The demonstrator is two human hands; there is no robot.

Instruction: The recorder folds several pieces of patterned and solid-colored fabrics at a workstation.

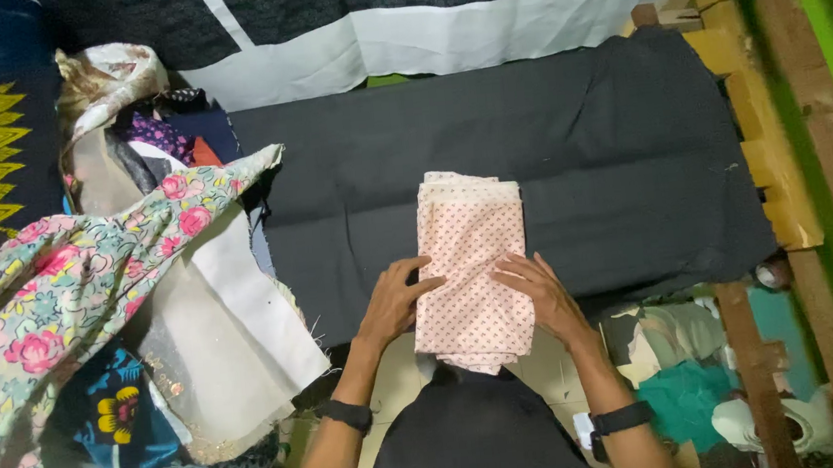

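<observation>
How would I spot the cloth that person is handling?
Find the dark cloth covering the table. On its near edge lies a folded pink cloth with small red dots, the left hand and right hand flat on its sides. The heaped fabrics leftward are flowered, unfolded.

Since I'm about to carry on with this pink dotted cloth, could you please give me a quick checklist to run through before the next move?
1. Both hands on the cloth: ok. The left hand and right hand rest flat on the folded pink dotted cloth.
2. Cloth folded into a long strip: ok.
3. Edges lined up: not ok; the far end shows stepped layers.
4. Cloth fully on the black cloth surface: not ok; its near end hangs past the edge.
5. Floral fabric pile apart from the cloth: ok.
6. Underside smooth: cannot tell.
</observation>
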